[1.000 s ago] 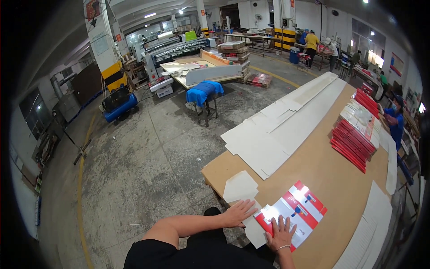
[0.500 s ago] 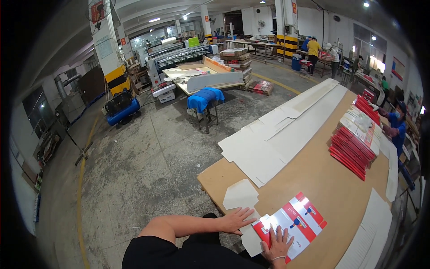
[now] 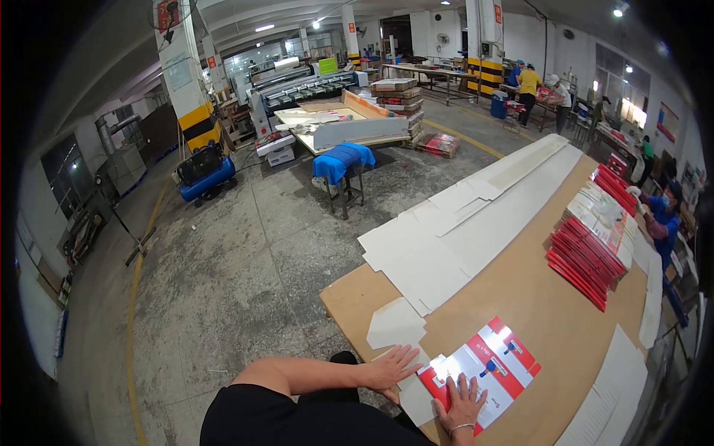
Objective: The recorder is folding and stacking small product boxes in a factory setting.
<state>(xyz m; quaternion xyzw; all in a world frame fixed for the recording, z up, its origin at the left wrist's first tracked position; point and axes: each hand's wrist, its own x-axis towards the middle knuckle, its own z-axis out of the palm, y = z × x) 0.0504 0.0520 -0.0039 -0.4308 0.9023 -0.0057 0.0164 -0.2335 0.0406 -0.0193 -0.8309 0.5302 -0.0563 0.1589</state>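
a person stands at the near end of a long brown worktable (image 3: 535, 312) in a large factory hall, looking down at both bare hands; the left hand (image 3: 393, 367) lies flat and open, fingers spread, palm down on a white die-cut card sheet (image 3: 416, 394) at the table's near left corner, gripping nothing; the right hand (image 3: 462, 400) is also open and flat, fingers spread, pressing down on the near edge of a flat red and white printed carton blank (image 3: 487, 368), which partly overlaps the white sheet; the blank lies tilted, running from near left to far right, just to the right of the left hand; a wristband shows on the right wrist; another loose white card piece (image 3: 396, 325) lies just beyond the left hand; further along the table's left side, large white cardboard sheets (image 3: 461, 230) stretch far away; on the far right sits a fanned stack of red cartons (image 3: 587, 253), well apart from the hands; a co-worker in blue (image 3: 662, 219) stands at the far right edge; on the concrete floor to the far left are a stool with a blue cover (image 3: 342, 163) and a blue air compressor (image 3: 204, 172).
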